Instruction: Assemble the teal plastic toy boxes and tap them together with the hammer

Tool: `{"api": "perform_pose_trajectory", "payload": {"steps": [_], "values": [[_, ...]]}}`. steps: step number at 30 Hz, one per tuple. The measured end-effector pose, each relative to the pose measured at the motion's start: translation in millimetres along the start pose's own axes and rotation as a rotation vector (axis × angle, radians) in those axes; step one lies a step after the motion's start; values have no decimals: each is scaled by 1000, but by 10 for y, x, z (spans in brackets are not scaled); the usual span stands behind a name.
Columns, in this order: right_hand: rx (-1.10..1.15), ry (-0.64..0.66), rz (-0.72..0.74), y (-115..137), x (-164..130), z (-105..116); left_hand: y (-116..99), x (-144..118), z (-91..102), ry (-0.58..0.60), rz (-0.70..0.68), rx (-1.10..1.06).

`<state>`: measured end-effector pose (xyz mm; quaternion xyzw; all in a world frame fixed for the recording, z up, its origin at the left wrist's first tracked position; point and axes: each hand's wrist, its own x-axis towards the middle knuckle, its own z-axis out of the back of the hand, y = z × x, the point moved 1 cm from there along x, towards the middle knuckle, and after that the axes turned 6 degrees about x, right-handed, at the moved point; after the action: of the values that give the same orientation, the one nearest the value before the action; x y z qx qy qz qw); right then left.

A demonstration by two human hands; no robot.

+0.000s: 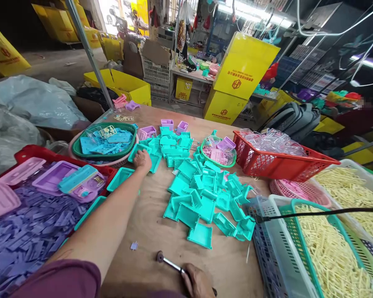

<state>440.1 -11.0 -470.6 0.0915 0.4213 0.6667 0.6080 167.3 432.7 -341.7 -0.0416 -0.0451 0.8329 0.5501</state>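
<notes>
My left hand (142,160) is stretched out across the table, its fingers curled over a teal plastic tray (138,150) at the left of the pile. My right hand (199,282), low in the view, is closed round the handle of a small hammer (171,264) with a metal shaft and a dark round head. The hammer points up and left, just above or on the wood; I cannot tell which. A heap of teal plastic box parts (202,186) spreads over the middle. More teal trays (119,179) lie along the left edge, partly behind my forearm.
A red crate of purple pieces (34,231) stands at the left. A green basket (77,145) holds blue parts. At the right are a red crate (286,163) of clear parts and baskets of cream sticks (326,248). A small purple piece (134,246) lies on the wood.
</notes>
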Motion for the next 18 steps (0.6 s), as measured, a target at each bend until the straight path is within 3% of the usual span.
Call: {"api": "perform_pose_trajectory", "payload": {"steps": [6,8,14,18], "values": [[-24,4,31,-78,71,87,92,3,-38,122,1,104],[-24,0,38,-124,97,58,5,-19,-46,169,-43,105],[-49,-25,51,-161,116,46,-515,-269,-117,280,-202,58],[-76,-19,67,-125,91,39,-486,-279,-45,267,-230,28]]}}
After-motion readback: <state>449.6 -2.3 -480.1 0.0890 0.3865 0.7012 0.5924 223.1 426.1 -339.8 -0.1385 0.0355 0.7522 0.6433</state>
